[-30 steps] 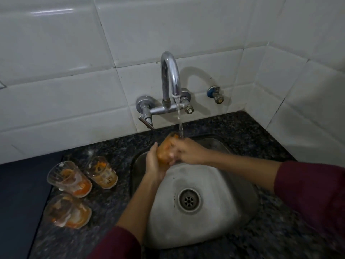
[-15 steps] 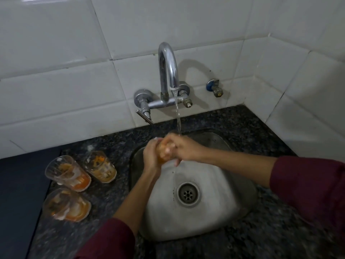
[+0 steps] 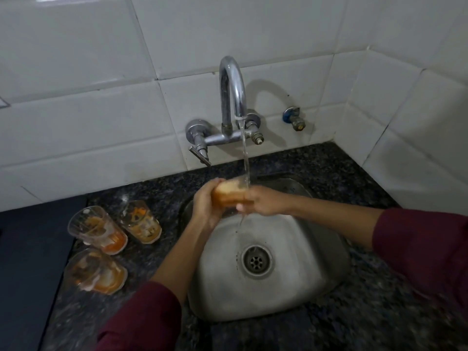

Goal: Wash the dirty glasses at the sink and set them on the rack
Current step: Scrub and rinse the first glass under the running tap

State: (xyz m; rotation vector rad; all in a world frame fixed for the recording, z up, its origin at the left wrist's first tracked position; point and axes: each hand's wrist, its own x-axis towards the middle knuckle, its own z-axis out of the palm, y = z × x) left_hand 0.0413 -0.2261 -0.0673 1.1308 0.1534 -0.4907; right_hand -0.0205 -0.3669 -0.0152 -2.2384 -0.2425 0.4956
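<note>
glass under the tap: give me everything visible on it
The glass is a small clear tumbler, clouded with orange residue, lying roughly on its side over the sink. The left hand cups one end and the right hand grips the other. The tap's water stream hits its right part and runs off below. Its rim and base are blurred.

No readable text, labels or numbers anywhere.

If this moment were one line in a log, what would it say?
step: rinsing glass under tap | left hand: holding glass | right hand: holding glass | waiting: three dirty glasses on counter | rack: not visible
</note>
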